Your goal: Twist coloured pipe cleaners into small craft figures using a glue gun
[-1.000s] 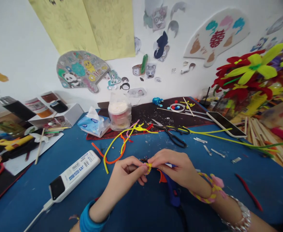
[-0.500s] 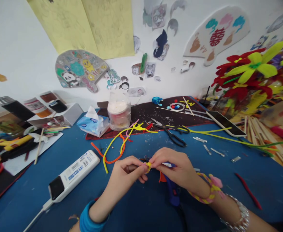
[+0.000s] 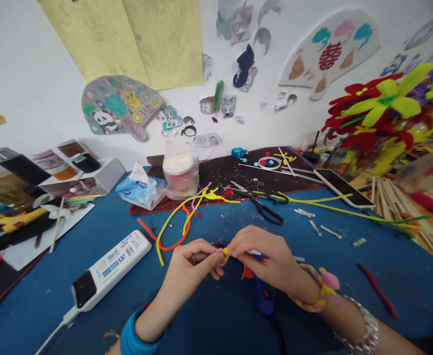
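Just right of the white power strip [image 3: 111,264], still pinching a small yellow pipe-cleaner bundle [image 3: 224,255] between left hand [image 3: 188,264] and right hand [image 3: 266,256], both grips closed, nothing visibly shifted.

Both bare hands were held low and close together at the centre of the view. The left hand [image 3: 190,261] was angled up and inward, with its fingers curled and its thumb laid over them in a pinch. The right hand [image 3: 268,259] was turned in from the other side, back uppermost, with its fingers bent downward. The fingertips [image 3: 218,255] of the two hands were brought almost to touching. The left forearm [image 3: 153,315] and the right forearm [image 3: 340,313] slanted inward from the lower edge of the view.
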A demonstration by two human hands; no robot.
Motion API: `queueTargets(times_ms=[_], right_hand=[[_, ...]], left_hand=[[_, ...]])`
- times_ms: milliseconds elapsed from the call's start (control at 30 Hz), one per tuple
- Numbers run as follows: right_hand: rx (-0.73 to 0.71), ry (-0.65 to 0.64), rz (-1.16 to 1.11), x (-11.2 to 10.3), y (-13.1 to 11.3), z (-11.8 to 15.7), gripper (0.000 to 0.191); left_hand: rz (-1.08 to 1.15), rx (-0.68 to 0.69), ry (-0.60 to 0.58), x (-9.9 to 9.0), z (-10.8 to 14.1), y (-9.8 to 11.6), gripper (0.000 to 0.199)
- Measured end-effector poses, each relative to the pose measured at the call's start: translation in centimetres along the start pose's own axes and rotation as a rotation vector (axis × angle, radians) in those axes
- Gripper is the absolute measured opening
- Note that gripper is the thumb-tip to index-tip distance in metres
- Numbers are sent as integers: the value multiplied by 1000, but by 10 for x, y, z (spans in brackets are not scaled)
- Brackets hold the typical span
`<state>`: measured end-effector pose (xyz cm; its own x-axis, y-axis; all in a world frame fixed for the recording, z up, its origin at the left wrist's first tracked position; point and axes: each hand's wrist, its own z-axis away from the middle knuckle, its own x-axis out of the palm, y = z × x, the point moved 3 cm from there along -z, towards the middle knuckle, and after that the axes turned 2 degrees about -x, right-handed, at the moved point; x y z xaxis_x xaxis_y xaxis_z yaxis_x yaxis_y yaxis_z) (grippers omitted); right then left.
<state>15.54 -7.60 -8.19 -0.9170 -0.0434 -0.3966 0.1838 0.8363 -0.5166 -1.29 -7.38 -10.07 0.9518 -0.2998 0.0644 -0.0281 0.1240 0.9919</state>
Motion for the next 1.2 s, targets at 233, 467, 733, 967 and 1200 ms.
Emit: queueTargets(times_ms=[233,467,733,967,1200], right_hand=[[-10,-6,0,1,0,1,14],[78,-36,-23,-1,1,0,14],[169,-37,0,1,-1,1,7],[166,-30,3,2,-1,2,7],[211,-37,-25,2,1,3,6]], left_hand=[[16,2,-2,1,1,2,21],[11,21,16,0,1,-1,20],[-3,21,14,2,3,4,19],[-30,50,13,4,4,5,17],[-68,80,31,3,4,6,16]])
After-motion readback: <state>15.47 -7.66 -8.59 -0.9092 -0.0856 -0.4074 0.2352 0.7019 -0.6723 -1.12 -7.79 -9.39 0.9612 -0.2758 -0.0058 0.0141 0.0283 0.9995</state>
